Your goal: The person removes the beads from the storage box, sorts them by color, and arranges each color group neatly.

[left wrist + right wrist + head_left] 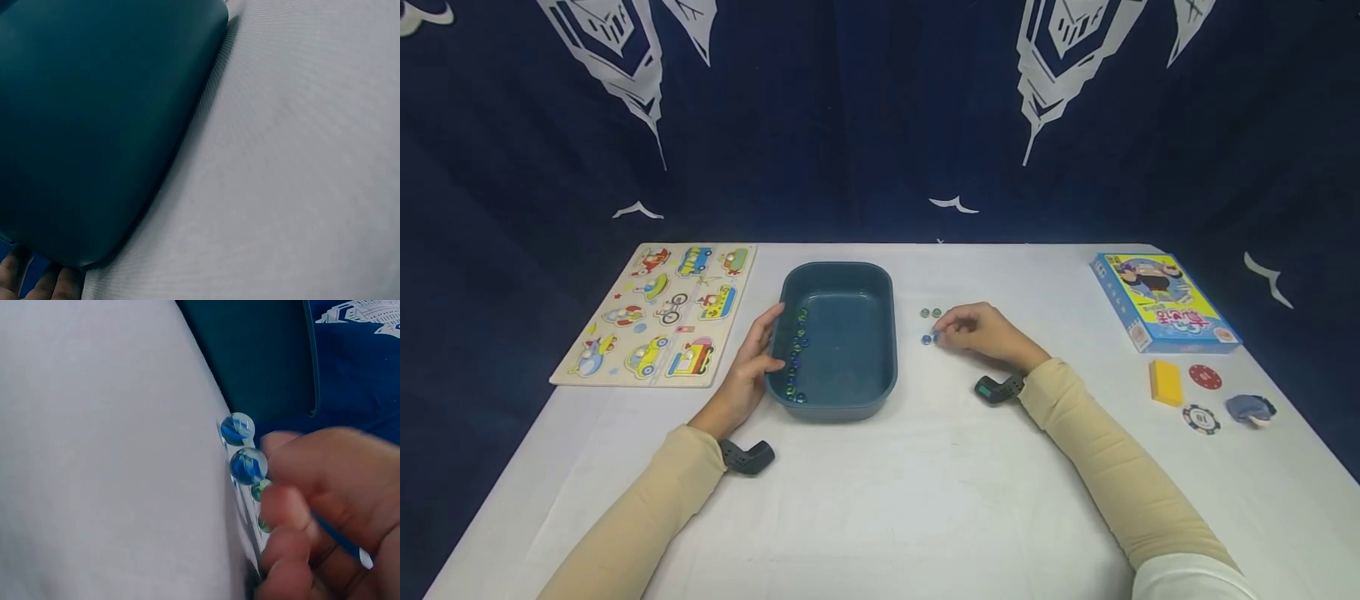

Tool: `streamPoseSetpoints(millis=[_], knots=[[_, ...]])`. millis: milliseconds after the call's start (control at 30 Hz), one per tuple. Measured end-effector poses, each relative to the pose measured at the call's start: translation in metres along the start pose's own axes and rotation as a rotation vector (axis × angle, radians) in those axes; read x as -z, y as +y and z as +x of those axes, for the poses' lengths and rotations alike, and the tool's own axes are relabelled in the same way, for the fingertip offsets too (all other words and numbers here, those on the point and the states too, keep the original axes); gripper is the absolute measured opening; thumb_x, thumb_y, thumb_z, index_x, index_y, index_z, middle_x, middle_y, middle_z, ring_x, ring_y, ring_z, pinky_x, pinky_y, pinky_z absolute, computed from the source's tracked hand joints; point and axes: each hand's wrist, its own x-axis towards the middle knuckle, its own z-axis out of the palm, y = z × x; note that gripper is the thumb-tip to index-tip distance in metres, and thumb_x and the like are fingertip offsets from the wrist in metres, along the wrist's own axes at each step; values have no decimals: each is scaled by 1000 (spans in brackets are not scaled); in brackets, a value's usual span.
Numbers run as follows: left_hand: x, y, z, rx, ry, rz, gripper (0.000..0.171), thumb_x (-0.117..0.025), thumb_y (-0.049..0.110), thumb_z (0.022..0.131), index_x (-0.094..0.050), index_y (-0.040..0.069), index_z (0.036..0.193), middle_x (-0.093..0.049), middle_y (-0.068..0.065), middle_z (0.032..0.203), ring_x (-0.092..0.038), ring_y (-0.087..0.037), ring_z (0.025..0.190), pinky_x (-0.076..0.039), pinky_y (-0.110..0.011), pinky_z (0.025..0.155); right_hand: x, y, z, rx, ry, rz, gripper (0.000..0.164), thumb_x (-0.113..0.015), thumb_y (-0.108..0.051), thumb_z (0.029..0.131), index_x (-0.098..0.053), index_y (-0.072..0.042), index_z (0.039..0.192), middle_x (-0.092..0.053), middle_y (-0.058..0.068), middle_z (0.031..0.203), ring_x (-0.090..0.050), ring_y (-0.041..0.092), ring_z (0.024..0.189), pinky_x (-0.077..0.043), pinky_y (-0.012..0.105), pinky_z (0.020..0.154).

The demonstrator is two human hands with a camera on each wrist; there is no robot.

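Observation:
A deep blue-green plastic basin (850, 350) stands left of the middle, with several glass marbles (797, 363) strung along the inside of its left wall. My left hand (745, 367) grips that left rim, thumb over the edge and fingers along the outside. In the left wrist view, fingertips (62, 284) show at the basin's lower corner. To the right of the basin, my right hand (973, 329) pinches a blue-swirled marble (249, 466) between thumb and forefinger. A second blue marble (238, 429) lies beside it, and two green marbles (930, 312) sit just behind.
A wooden picture puzzle board (658, 317) lies on the left. On the right are a blue game box (1165, 302), a yellow block (1166, 383), a red chip (1205, 377), a black-and-white chip (1201, 419) and a small grey-blue cloth item (1251, 408). A dark patterned curtain (850, 125) hangs behind.

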Motion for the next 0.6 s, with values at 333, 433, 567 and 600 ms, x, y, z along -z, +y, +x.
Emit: streamPoseSetpoints(millis=[333, 433, 567, 600], knots=[[1, 1, -2, 6, 4, 8, 88, -44, 3, 76, -17, 16, 159, -6, 6, 167, 0, -16, 153, 3, -52, 119, 10, -41, 11, 55, -38, 81, 26, -64, -15, 96, -69, 2, 114, -64, 23, 95, -53, 15, 59, -48, 30, 56], [2, 1, -1, 4, 4, 7, 89, -45, 3, 76, -16, 15, 159, -6, 5, 167, 1, -17, 153, 5, -54, 119, 8, -63, 20, 102, -58, 71, 25, -65, -17, 95, -71, -1, 113, -65, 22, 94, -55, 17, 62, -50, 36, 58], [1, 0, 0, 10, 2, 8, 89, -45, 4, 76, -17, 16, 159, -6, 5, 167, 2, -18, 153, 6, -56, 118, -1, -90, 35, 159, -117, 87, 22, -65, -16, 95, -72, -5, 113, -65, 23, 91, -55, 19, 64, -49, 37, 57], [1, 0, 1, 10, 1, 10, 88, -45, 4, 77, -17, 17, 159, -6, 6, 167, 2, -18, 153, 6, -57, 118, -4, -95, 39, 174, -138, 94, 21, -65, -15, 95, -72, -5, 112, -66, 21, 91, -55, 20, 64, -49, 38, 57]])
